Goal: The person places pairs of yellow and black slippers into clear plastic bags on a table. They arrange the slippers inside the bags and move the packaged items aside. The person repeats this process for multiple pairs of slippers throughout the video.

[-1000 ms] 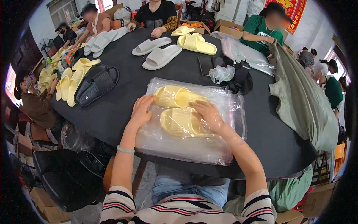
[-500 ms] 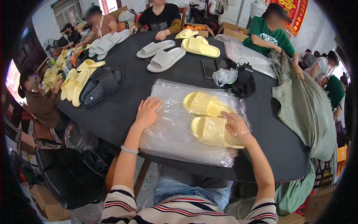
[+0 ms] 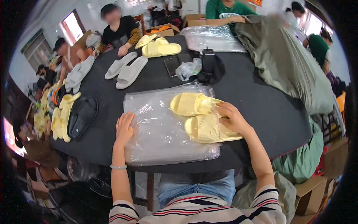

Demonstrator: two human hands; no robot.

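Observation:
A stack of clear plastic bags [image 3: 151, 143] lies flat on the black table before me. Two yellow slippers, a far one [image 3: 186, 103] and a near one [image 3: 203, 128], rest side by side on its right half. Film covers their toe ends, while the heels stick out to the right. My left hand [image 3: 125, 128] lies open along the stack's left edge, fingers stretched over the film. At the heels, my right hand [image 3: 235, 117] has its fingers curled on the slippers, with the fingertips partly hidden between them.
Beyond the bags lie a phone [image 3: 172, 66], a crumpled clear bag [image 3: 188, 70] and a black device [image 3: 209, 61]. Grey slippers [image 3: 131, 72], yellow slippers [image 3: 161, 48] and a black slipper [image 3: 82, 116] sit around the table. A co-worker handles a large grey-green sack [image 3: 283, 63] at right.
My view has turned to the right. The film no longer reaches over my right hand, and the slippers' heels show bare. My left hand stays on the stack's left side.

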